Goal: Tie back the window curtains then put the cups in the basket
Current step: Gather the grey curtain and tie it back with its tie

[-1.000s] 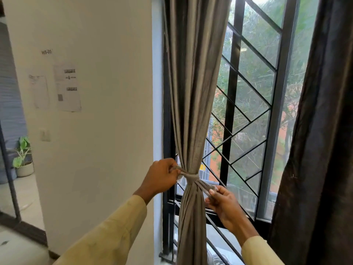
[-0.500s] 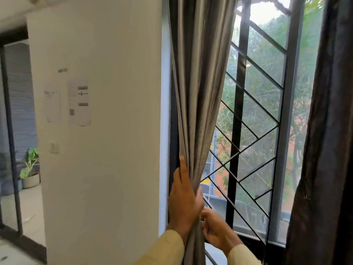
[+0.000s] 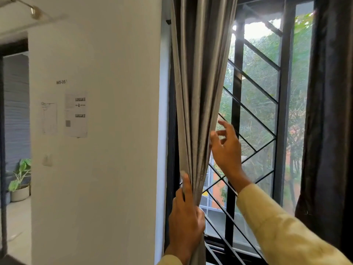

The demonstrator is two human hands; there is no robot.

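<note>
1. A white wall [image 3: 107,131] carries two taped paper sheets [image 3: 76,113] under a "WS-05" label [image 3: 61,82].
2. A black diagonal window grille [image 3: 254,115] stands before green trees in daylight.
3. A potted plant [image 3: 20,180] sits on the pale floor [image 3: 18,226] at far left.

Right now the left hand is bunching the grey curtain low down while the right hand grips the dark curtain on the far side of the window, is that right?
Not quite. In the head view the right hand is open at the grey curtain's edge, not on the dark curtain. The left hand does bunch the grey curtain low down.
</note>
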